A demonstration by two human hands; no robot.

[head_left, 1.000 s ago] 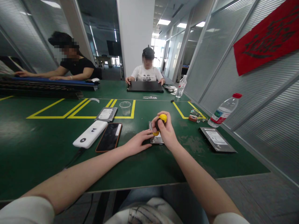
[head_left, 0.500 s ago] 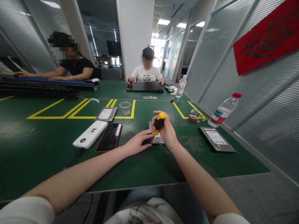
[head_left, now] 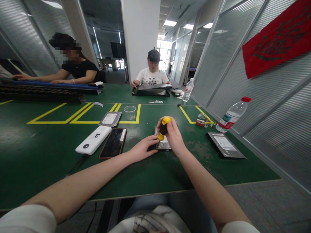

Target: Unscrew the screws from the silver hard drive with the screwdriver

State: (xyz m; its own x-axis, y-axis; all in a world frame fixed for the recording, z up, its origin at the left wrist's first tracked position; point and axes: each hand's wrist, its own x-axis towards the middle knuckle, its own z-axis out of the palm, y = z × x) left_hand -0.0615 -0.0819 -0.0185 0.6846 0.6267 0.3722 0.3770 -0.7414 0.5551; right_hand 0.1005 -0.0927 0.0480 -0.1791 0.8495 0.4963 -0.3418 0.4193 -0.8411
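A hard drive [head_left: 165,145] lies on the green table [head_left: 136,181] in front of me, partly covered by my hands. My right hand [head_left: 174,136] is closed around the yellow and black handle of a screwdriver [head_left: 163,128], held over the drive; its tip cannot be made out. My left hand [head_left: 145,148] rests at the drive's left edge, fingers stretched out and touching it. To the left lie a phone [head_left: 113,144] and a white power bank [head_left: 93,139] with a cable. Another hard drive [head_left: 110,119] lies beyond them, and one more drive [head_left: 225,145] sits to the right.
A clear plastic cup [head_left: 130,113] stands beyond my left hand. At right are a water bottle [head_left: 233,115] and a tape roll [head_left: 200,123]. Across the table, one person [head_left: 152,75] handles a dark flat panel; another person [head_left: 77,69] works at the left.
The screwdriver handle has tilted and turned slightly in my right hand. My left hand has stayed in place. The person across has raised a panel from its dark frame.
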